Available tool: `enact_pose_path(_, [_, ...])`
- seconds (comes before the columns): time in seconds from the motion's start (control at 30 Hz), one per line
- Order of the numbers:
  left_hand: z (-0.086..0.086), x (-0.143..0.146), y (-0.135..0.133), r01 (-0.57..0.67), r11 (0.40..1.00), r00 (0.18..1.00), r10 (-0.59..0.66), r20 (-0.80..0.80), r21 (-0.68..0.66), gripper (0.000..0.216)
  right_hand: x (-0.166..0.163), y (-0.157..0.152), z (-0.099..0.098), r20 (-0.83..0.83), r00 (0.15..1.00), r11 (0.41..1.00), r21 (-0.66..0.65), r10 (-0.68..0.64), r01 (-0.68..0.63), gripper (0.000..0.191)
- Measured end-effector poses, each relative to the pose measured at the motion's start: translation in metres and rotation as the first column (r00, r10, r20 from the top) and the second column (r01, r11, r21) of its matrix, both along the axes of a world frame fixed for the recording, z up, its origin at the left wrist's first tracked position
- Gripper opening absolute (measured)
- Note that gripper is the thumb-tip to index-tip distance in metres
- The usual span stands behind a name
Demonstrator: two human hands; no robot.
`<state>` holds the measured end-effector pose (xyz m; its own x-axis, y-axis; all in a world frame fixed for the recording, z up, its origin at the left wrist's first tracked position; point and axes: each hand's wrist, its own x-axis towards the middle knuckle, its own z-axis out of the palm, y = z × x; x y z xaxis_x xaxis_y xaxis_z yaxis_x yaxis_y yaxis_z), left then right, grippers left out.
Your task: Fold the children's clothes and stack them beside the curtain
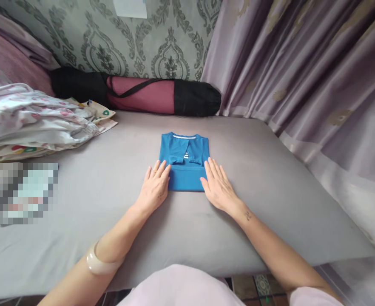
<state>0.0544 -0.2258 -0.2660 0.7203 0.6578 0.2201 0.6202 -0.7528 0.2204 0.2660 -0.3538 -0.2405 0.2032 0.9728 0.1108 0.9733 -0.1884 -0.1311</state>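
Observation:
A blue shirt (pixel 184 161), folded into a small rectangle with its collar at the far end, lies in the middle of a grey bed (pixel 254 170). My left hand (pixel 154 187) rests flat at the shirt's near left corner, fingers stretched out and together. My right hand (pixel 217 187) lies flat at the near right corner, fingers likewise extended. Both hands touch the shirt's edges and hold nothing. A pale bangle (pixel 100 263) sits on my left forearm.
A pile of floral bedding (pixel 31 119) lies at the left. A rolled pink mat in a black bag (pixel 143 93) lies along the patterned wall. Purple curtains (pixel 318 85) hang on the right. A blurred patch (pixel 26 193) sits near the left edge.

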Motion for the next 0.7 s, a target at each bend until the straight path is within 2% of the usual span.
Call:
enact_pose_path(0.07, [-0.002, 0.0, -0.001, 0.048, 0.999, 0.999, -0.048, 0.01, 0.011, 0.049, -0.006, 0.002, -0.003, -0.008, 0.999, 0.999, -0.001, 0.04, -0.04, 0.065])
enact_pose_path(0.23, [-0.013, -0.002, 0.002, 0.071, 0.996, 0.997, -0.073, -0.034, -0.048, 0.051, -0.005, 0.001, -0.014, -0.105, 0.992, 0.982, -0.171, 0.066, -0.083, 0.068])
enact_pose_path(0.4, [-0.013, -0.004, 0.005, 0.077, 0.995, 0.997, -0.077, 0.001, -0.069, 0.049, -0.003, 0.006, 0.002, -0.138, 0.99, 0.96, -0.271, 0.028, -0.065, 0.071])
enact_pose_path(0.47, [-0.011, -0.006, 0.006, 0.083, 0.993, 0.996, -0.081, 0.024, -0.082, 0.048, -0.007, 0.012, 0.011, -0.128, 0.991, 0.965, -0.251, 0.043, -0.075, 0.07])
enact_pose_path(0.53, [-0.009, -0.007, 0.007, 0.09, 0.992, 0.995, -0.085, 0.058, -0.087, 0.047, -0.011, 0.02, 0.014, -0.1, 0.987, 0.975, -0.168, 0.129, -0.145, 0.066])
enact_pose_path(0.6, [-0.007, -0.01, 0.008, 0.095, 0.992, 0.991, -0.087, 0.1, -0.084, 0.046, -0.013, 0.027, 0.01, -0.077, 0.961, 0.957, -0.093, 0.267, -0.274, 0.061])
enact_pose_path(0.7, [-0.009, -0.013, 0.011, 0.096, 0.991, 0.987, -0.082, 0.137, -0.095, 0.046, -0.011, 0.033, -0.001, -0.095, 0.909, 0.905, -0.099, 0.406, -0.414, 0.056])
